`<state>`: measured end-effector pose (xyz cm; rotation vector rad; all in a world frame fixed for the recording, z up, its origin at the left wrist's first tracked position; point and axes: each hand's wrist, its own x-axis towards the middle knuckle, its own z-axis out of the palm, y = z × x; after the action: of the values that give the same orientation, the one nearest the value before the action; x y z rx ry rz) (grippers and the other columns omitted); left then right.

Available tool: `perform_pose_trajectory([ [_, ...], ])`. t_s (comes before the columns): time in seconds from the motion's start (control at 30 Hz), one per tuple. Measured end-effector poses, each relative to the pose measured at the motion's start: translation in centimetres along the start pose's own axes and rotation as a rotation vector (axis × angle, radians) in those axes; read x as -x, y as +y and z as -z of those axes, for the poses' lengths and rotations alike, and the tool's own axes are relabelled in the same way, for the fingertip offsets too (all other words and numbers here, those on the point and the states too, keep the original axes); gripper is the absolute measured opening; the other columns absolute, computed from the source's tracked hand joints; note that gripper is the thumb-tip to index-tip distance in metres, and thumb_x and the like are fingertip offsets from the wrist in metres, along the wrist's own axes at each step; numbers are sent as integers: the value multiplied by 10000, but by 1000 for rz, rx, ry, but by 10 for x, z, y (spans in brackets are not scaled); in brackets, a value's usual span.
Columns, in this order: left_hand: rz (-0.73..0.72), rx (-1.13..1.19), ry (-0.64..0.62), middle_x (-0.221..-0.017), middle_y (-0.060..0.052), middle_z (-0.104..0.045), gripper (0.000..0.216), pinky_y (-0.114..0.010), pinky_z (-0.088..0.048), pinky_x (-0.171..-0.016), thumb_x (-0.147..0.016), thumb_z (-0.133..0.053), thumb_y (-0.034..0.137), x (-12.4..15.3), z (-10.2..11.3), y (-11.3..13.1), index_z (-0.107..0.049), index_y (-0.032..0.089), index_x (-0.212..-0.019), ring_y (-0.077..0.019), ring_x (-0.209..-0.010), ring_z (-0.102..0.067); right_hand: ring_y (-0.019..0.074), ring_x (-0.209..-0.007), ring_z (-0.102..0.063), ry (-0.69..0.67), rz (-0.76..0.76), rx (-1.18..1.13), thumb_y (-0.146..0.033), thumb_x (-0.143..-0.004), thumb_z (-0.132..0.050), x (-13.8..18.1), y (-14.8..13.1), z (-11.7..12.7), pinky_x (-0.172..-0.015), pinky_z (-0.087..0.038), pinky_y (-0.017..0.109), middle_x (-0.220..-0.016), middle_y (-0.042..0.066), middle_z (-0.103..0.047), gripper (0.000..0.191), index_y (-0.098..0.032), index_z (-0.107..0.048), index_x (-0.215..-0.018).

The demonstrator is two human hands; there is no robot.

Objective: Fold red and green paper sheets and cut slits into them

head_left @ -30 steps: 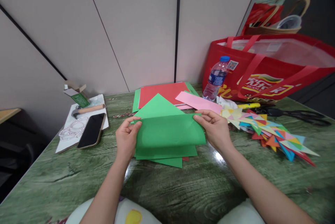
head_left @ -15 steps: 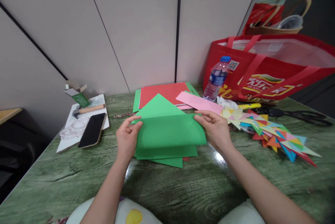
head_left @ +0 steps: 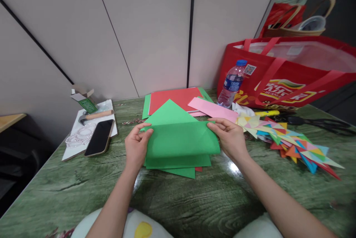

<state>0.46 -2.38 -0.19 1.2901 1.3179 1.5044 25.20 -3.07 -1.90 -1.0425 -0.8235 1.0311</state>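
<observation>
A green sheet of paper (head_left: 182, 139) hangs between my two hands, its lower part curled toward me. My left hand (head_left: 137, 143) pinches its upper left corner between thumb and fingers. The upper right corner is pinched in my right hand (head_left: 229, 136). Beneath and behind it lie more green sheets (head_left: 170, 113), one with a corner pointing toward the wall. A small piece of red paper (head_left: 198, 169) peeks out at the lower right of the stack. How many sheets are underneath is hidden.
Behind lies red paper (head_left: 175, 97), with a pink strip (head_left: 211, 108) to its right. A water bottle (head_left: 231, 84) stands against a red bag (head_left: 272, 71). Folded coloured paper pieces (head_left: 292, 139) and scissors (head_left: 319, 122) lie right. A phone (head_left: 99, 137) and hammer (head_left: 97, 116) lie left.
Both hands keep the same pinch on the green sheet, which looks almost unmoved. The whole view has shifted very slightly.
</observation>
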Motion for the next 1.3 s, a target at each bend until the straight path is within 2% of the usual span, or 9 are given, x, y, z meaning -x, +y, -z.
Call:
perform_pose_trajectory([
  [1.07,-42,-64,15,-375,112,-289,211,-169,-143,-364,-666,-645,309,0,1,0,-604,209,-848,-47,-338,-199,125,-498,-574,9,1,40,-321,-535,-758,-1,1,1,-462,-453,241,-625,15,-688,293,-180,-654,-769],
  [1.3,-40,-82,7,-364,114,-283,209,-170,-135,-352,-675,-636,316,0,1,2,-603,207,-851,-44,-330,-190,112,-500,-570,-3,-41,-7,-297,-522,-771,-2,1,2,-484,-437,232,-603,-8,-680,274,-185,-657,-745],
])
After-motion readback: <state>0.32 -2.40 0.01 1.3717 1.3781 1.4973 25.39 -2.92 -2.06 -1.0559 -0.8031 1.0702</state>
